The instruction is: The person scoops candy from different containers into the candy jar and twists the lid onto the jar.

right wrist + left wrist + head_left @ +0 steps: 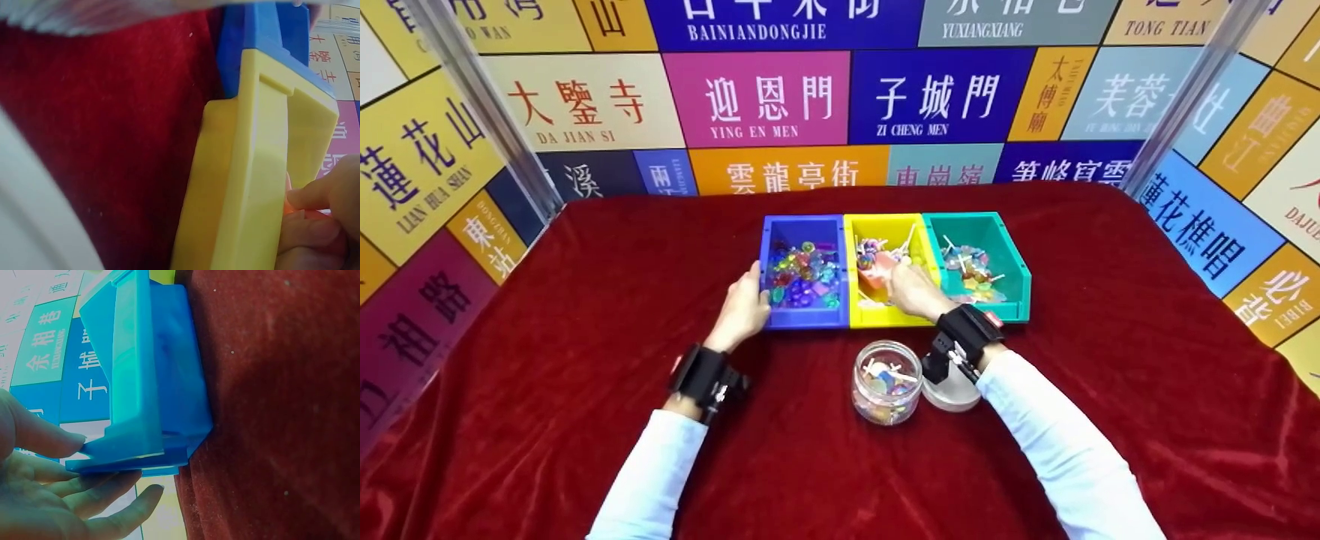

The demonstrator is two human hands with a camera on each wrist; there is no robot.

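Blue plastic bin (806, 319): leftmost of three joined in a row, holding glossy translucent coloured pieces (802, 281).
Left hand (741, 306): grips the blue bin's outer left edge, thumb on one side and fingers on the other.
Yellow plastic bin (881, 319): in the middle, with small coloured pieces on white sticks inside.
Right hand (915, 291): well apart from the left, reaching into the yellow bin, thumb and fingers pinching a pink-orange scoop-like tool (877, 274); whatever it carries is too small to tell.
Green plastic bin (1016, 285): at the right end, holding more mixed pieces, some with white sticks.
Clear round jar (856, 382): upright and uncovered in front of the yellow bin, partly filled with mixed pieces.
Pale round lid (952, 397): just beside the jar, partly hidden by the right wrist.
Red velvety cloth (795, 457): covers the worktop under everything.
Spill risk: sticks could catch the yellow rim as the tool lifts, and a tilted tool could shed pieces.
Knock risk: the black wrist device (969, 330) sits near jar and lid; a low swing could tip the jar.
Slide risk: if the left hold slackened, a hard push might shift the row.
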